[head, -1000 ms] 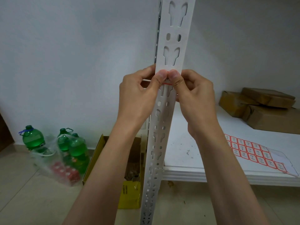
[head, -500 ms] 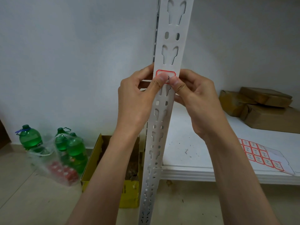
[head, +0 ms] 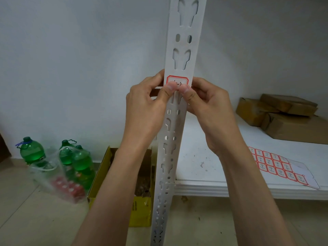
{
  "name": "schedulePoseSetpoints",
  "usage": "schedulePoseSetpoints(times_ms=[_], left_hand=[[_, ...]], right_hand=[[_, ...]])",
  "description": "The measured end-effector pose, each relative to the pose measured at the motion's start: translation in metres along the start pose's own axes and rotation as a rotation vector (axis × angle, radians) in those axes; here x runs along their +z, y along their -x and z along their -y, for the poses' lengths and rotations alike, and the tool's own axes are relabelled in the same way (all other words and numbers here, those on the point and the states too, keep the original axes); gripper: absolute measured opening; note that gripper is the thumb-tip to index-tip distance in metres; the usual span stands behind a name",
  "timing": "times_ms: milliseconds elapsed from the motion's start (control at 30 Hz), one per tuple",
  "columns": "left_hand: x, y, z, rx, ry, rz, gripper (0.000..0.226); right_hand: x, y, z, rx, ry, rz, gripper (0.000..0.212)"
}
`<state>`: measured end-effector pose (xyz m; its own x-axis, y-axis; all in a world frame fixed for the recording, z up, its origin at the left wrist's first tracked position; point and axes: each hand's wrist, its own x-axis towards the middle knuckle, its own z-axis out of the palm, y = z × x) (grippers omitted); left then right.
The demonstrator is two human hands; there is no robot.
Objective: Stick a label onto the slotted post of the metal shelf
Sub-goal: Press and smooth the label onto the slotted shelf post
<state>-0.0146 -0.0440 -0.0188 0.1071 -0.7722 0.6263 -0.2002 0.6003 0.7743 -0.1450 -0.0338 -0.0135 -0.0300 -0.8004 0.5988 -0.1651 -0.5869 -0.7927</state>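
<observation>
The white metal post (head: pixel 179 125) stands upright at the shelf's (head: pixel 221 187) front left corner, flat-faced and punched with keyhole slots and oval holes down its length. The left hand (head: pixel 144 110) and right hand (head: pixel 211 110) curl round its two edges, fingers behind and both thumbs pressed side by side on the front. Under the thumbs sits the label (head: pixel 177 82), a small red-bordered white paper rectangle with clipped corners, long axis across the post, its lower edge hidden.

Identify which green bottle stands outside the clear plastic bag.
The leftmost green bottle, the one with the blue band at its neck; the other bottles sit inside the bag.
</observation>
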Motion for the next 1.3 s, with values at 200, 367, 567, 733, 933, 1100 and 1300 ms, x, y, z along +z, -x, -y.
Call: schedulePoseSetpoints(times_ms=[200, 367, 567, 733, 933, 1100, 1300], left_hand=[[-0.001, -0.002, 0.003, -0.038, 0.044, -0.018, 0.034], [0.0, -0.002, 0.001, -0.057, 0.05, -0.033, 0.035], [-0.004, 0.0, 0.001, -0.069, 0.061, 0.028, 0.04], [0.001, -0.002, -0.003, -0.04, 0.063, -0.045, 0.038], [0.003, -0.005, 0.0, -0.036, 0.047, -0.088, 0.039], [0.002, -0.006, 0.003, -0.05, 0.106, -0.09, 0.04], [-0.004, -0.001, 0.003, -0.059, 0.11, 0.04, 0.038]], right_hand=[[0.018, -0.001, -0.002, -0.029, 0.19, -0.171, 0.023], [0.016, -0.002, -0.001, -0.009, 0.197, -0.155, 0.022], [0.01, -0.002, -0.002, 0.051, 0.08, -0.14, 0.022], [0.012, -0.006, -0.003, 0.058, 0.107, -0.186, 0.023], [0.014, -0.008, 0.0, 0.003, 0.197, -0.23, 0.028], [0.016, -0.008, -0.001, 0.003, 0.179, -0.205, 0.019], [0.006, -0.003, -0.001, 0.041, 0.014, -0.048, 0.008]])
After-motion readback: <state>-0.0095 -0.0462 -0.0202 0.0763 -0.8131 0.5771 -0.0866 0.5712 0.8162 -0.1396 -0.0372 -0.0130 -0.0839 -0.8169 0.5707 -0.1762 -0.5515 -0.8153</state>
